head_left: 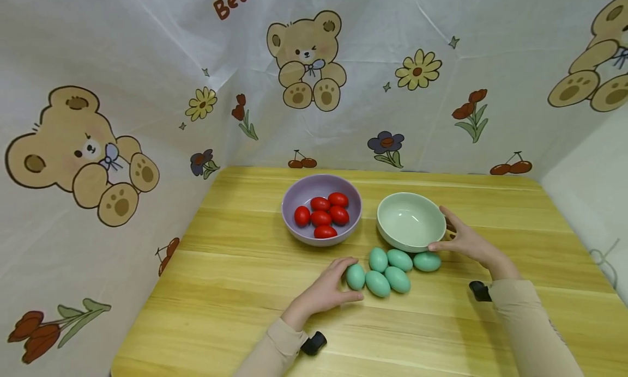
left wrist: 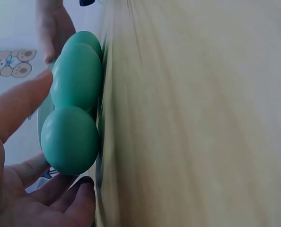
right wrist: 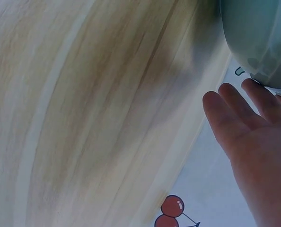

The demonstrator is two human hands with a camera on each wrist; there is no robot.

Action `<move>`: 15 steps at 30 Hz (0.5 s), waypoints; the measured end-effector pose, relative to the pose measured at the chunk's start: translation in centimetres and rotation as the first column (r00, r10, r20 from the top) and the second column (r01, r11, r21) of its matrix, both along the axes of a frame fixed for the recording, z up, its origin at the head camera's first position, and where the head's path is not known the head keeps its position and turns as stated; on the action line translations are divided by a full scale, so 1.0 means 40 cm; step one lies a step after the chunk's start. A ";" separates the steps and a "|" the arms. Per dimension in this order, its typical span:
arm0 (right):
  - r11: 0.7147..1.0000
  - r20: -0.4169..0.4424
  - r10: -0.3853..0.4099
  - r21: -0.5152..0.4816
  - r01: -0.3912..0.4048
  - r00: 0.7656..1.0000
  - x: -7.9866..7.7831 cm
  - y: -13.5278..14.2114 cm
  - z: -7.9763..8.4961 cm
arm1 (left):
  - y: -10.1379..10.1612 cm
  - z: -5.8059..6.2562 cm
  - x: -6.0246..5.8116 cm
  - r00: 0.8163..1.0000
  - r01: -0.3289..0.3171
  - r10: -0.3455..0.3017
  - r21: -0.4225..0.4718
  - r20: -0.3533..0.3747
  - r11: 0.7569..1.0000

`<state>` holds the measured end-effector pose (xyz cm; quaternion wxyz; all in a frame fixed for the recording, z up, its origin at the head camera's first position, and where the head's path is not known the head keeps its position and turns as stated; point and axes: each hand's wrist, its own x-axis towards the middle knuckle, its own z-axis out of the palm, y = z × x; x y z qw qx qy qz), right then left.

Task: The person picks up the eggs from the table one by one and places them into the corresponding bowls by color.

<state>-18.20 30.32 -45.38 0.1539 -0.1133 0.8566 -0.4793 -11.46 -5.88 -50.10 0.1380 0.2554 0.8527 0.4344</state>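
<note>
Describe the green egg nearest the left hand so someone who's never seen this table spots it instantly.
On the yellow wood-grain table, find the round pale green bowl. Just in front of it lie six smooth teal-green eggs. Yours is the leftmost egg, the only one between thumb and fingers of the left hand.

Printed lettering point(head_left: 236, 1) in reddish brown, slanting upward to the right, stands on the white sheet point(head_left: 373, 28) behind the bench point(head_left: 235, 301); it reads "Bear", its last letter clipped by the head view's top edge. A small dark marking point(head_left: 558, 332) on the right sleeve point(head_left: 530, 322) is illegible at this size.
</note>
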 end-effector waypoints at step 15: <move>1.000 -0.002 0.015 0.027 -0.015 1.000 -0.009 -0.005 0.005 | 0.013 -0.011 -0.020 0.998 0.006 -0.008 -0.039 -0.059 0.999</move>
